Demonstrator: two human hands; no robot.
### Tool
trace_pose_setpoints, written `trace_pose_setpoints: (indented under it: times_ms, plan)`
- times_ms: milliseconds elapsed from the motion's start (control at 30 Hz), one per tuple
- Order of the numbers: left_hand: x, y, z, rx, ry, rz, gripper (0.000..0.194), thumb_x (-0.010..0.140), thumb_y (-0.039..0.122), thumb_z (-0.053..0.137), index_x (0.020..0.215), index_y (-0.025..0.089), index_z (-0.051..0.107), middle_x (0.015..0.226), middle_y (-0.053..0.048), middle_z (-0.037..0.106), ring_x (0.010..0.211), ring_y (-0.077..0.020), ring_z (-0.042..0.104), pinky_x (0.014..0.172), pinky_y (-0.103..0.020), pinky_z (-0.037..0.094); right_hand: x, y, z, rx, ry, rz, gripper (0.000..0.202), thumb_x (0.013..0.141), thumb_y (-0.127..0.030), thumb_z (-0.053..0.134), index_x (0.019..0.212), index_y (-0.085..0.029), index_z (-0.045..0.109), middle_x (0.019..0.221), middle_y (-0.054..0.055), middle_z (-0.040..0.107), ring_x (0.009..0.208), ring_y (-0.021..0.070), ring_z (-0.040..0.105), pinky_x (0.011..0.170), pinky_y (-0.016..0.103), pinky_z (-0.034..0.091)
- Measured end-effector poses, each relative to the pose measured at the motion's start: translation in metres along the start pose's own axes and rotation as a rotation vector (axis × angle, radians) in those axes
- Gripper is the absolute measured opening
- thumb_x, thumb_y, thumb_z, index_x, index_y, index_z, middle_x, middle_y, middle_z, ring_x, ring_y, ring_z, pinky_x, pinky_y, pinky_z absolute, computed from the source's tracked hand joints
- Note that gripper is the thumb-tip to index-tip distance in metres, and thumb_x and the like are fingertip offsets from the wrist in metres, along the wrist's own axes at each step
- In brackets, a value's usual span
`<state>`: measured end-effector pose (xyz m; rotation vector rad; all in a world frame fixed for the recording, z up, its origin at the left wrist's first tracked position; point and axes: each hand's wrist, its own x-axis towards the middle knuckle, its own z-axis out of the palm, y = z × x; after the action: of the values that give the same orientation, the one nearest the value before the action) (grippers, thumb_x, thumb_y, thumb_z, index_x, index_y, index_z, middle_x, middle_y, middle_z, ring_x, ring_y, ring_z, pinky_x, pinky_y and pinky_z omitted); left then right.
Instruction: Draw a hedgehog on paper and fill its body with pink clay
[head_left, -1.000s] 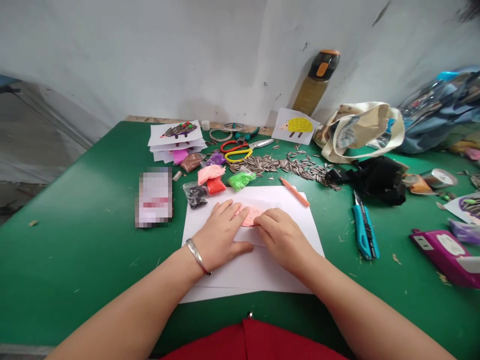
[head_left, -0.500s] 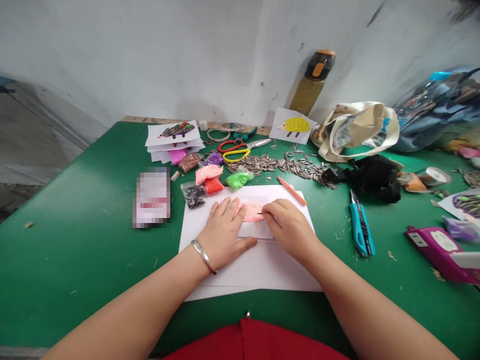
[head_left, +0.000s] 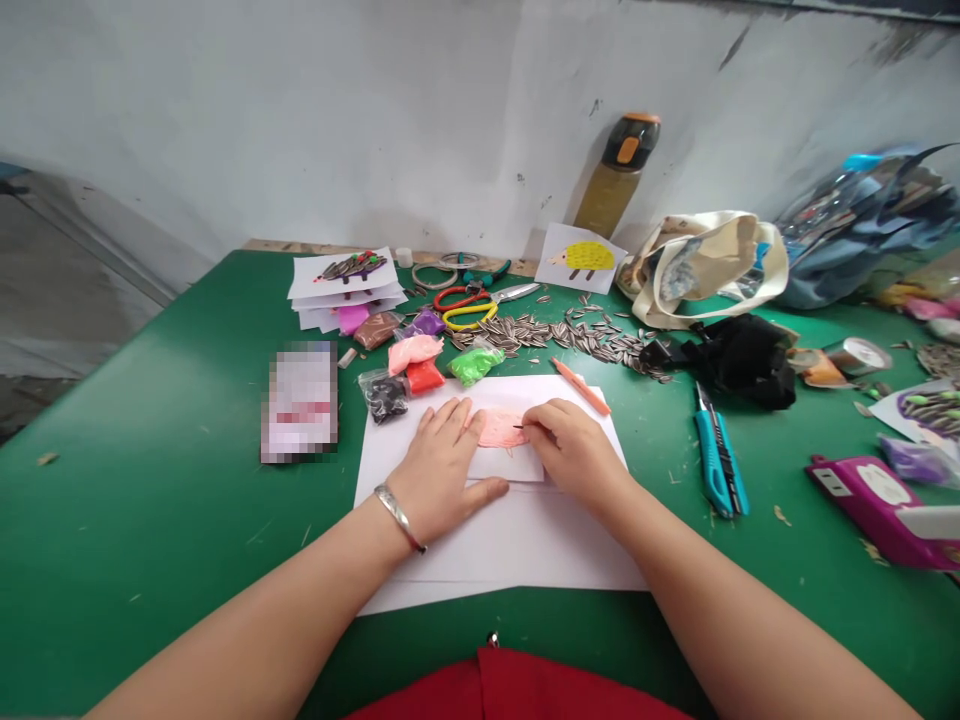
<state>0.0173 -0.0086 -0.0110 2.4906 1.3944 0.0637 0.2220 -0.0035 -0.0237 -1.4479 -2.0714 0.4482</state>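
Mostly, the pink patch (head_left: 499,430) shows on a small white card (head_left: 523,468) lying on the large white sheets (head_left: 517,555), though its left end is hidden under the left hand (head_left: 444,458) and its right end is partly masked by the right hand (head_left: 574,448). The left hand lies flat, fingers spread and thumb held out, pressing on the card; the right hand's thumb and fingers are pinched on a thin dark tool (head_left: 519,427), probably a slim modelling point, since only a short tip shows. Beyond the large white sheets, bags of coloured clay partly cover one another, with the green bag (head_left: 476,362) and the black bag (head_left: 384,397) nearest, and a heap of striped seeds (head_left: 517,333) behind them; a black bundle (head_left: 750,360) to their right is too dark to make out. Right of the sheets lies a teal cutter (head_left: 721,462), and farther right a magenta case (head_left: 874,510) is cut off at the picture's edge. Left of the sheets, a flat rectangular object (head_left: 300,400) is blurred into blocks, so the red band across it gives no legible words. The magenta case bears a pale label, its print too small to read.
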Motion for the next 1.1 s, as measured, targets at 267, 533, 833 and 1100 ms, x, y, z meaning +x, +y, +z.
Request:
trace_pose_setpoints:
  times_ms: [267, 533, 833, 1100]
  plan:
    - [-0.006, -0.019, -0.01, -0.096, 0.021, 0.062, 0.083, 0.084, 0.063, 0.051, 0.145, 0.011, 0.034, 0.153, -0.019, 0.031, 0.142, -0.0342, 0.026, 0.115, -0.05, 0.025, 0.002, 0.001, 0.0, 0.013, -0.012, 0.008, 0.015, 0.087, -0.013, 0.05, 0.082, -0.019, 0.062, 0.082, 0.005, 0.063, 0.08, 0.0194, 0.057, 0.073, 0.032, 0.045]
    - [-0.007, -0.013, -0.012, 0.031, -0.108, 0.039, 0.084, 0.08, 0.06, 0.059, 0.14, 0.003, 0.042, 0.151, -0.023, 0.032, 0.143, -0.04, 0.019, 0.114, -0.051, 0.025, 0.003, 0.002, 0.003, -0.037, -0.038, 0.009, 0.017, 0.089, -0.015, 0.048, 0.082, -0.018, 0.063, 0.081, 0.006, 0.062, 0.081, 0.0205, 0.057, 0.073, 0.033, 0.044]
    - [-0.009, -0.019, -0.013, -0.057, -0.05, 0.055, 0.087, 0.082, 0.06, 0.056, 0.146, 0.007, 0.031, 0.153, -0.022, 0.028, 0.143, -0.0361, 0.022, 0.115, -0.051, 0.026, 0.004, 0.0, 0.0, 0.028, -0.019, 0.035, 0.014, 0.087, -0.013, 0.05, 0.081, -0.019, 0.062, 0.08, 0.005, 0.063, 0.079, 0.0189, 0.057, 0.072, 0.031, 0.044]
    - [-0.012, -0.023, -0.009, 0.002, -0.033, 0.085, 0.073, 0.084, 0.056, 0.055, 0.139, 0.009, 0.043, 0.151, -0.021, 0.034, 0.142, -0.0365, 0.025, 0.113, -0.051, 0.028, 0.004, -0.001, 0.0, 0.008, -0.022, 0.052, 0.014, 0.086, -0.013, 0.051, 0.081, -0.02, 0.062, 0.081, 0.004, 0.063, 0.079, 0.019, 0.057, 0.072, 0.031, 0.044]
